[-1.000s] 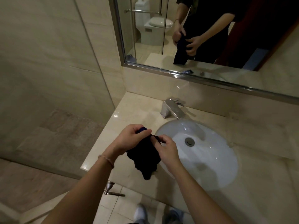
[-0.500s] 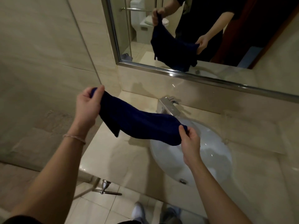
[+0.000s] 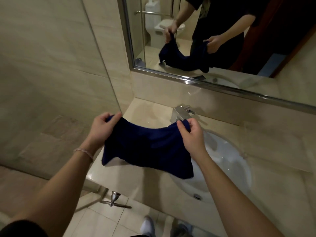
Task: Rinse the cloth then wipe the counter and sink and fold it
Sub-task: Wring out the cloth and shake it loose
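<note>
A dark blue cloth (image 3: 147,147) is held spread in the air above the counter (image 3: 119,173), between the two hands. Its upper left corner is pinched by the left hand (image 3: 104,127), with thumb and fingers curled round the fabric's edge. Its upper right corner is gripped by the right hand (image 3: 191,134), whose fingers are folded over the bunched top edge. Between the two grips the top edge sags in a shallow curve, and the rest of the cloth hangs down in loose folds, its lower right part drooping over the left rim of the sink (image 3: 227,161). Whether the hanging edge touches the counter cannot be told from this angle.

The white oval sink is set into the beige stone counter, and a small round overflow fitting (image 3: 197,196) is seen on its near wall. A square chrome faucet (image 3: 179,113) stands behind the basin, partly hidden by the right hand and the cloth corner. A thin bracelet (image 3: 83,152) is worn on the left wrist.

Above the backsplash a framed mirror (image 3: 171,77) is mounted, and in it the hands, the cloth and a white toilet are reflected. To the left a glass panel (image 3: 95,41) is seen in front of the tiled wall. Below the counter's edge a metal fitting (image 3: 114,200) stands out over the tiled floor, and white shoes (image 3: 147,226) are visible at the bottom of the view.
</note>
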